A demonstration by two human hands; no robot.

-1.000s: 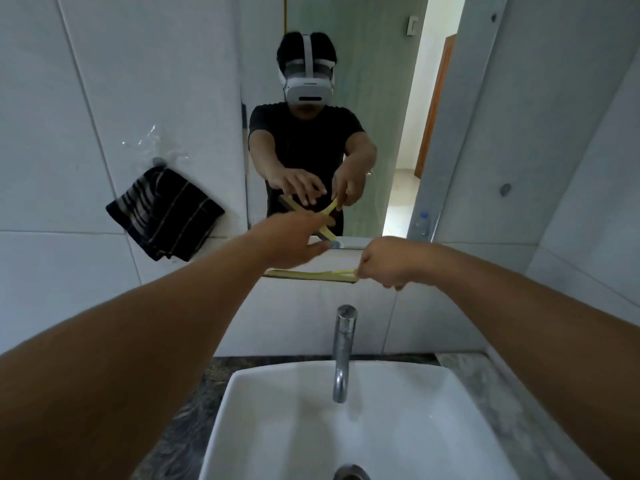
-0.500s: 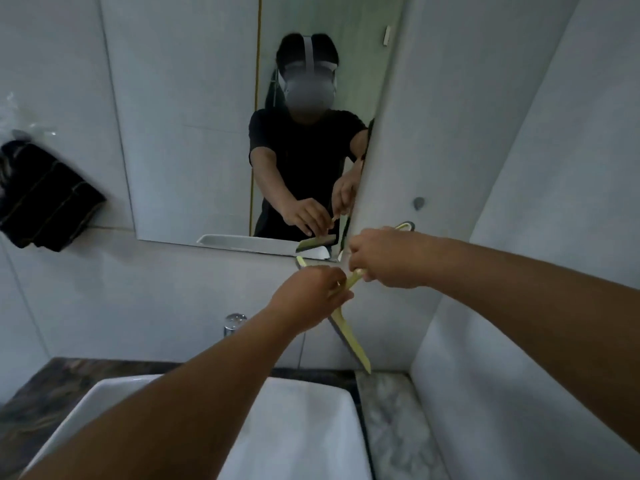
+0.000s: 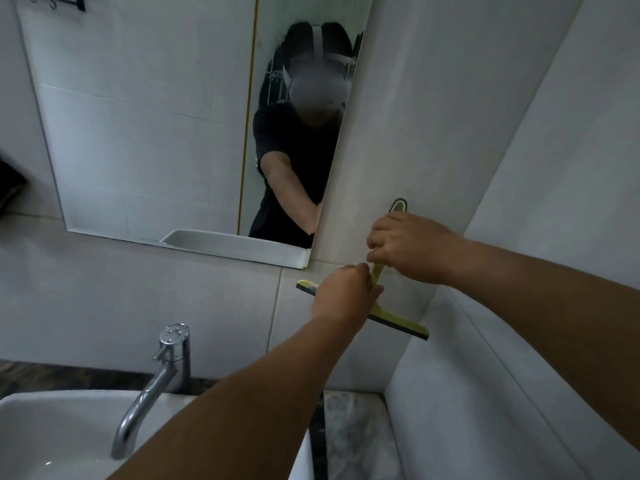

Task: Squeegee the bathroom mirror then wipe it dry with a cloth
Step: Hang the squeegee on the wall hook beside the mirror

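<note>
A yellow-green squeegee [image 3: 398, 322] with a dark rubber blade is held against the tiled wall, just right of and below the mirror [image 3: 156, 133]. My right hand [image 3: 412, 249] grips its handle, whose dark tip shows above my knuckles. My left hand [image 3: 346, 296] grips the squeegee where the handle meets the blade. The blade slants down to the right. A dark striped cloth [image 3: 8, 187] hangs at the far left edge, mostly out of frame.
A chrome tap [image 3: 162, 368] stands over a white basin [image 3: 52, 438] at the lower left. A marble counter [image 3: 353, 434] runs to the right-hand corner, where a tiled side wall [image 3: 554, 168] closes in.
The view swung right, so the cloth slid almost out of frame. Both hands carried the squeegee from below the mirror's middle to the wall right of it, handle now pointing up.
</note>
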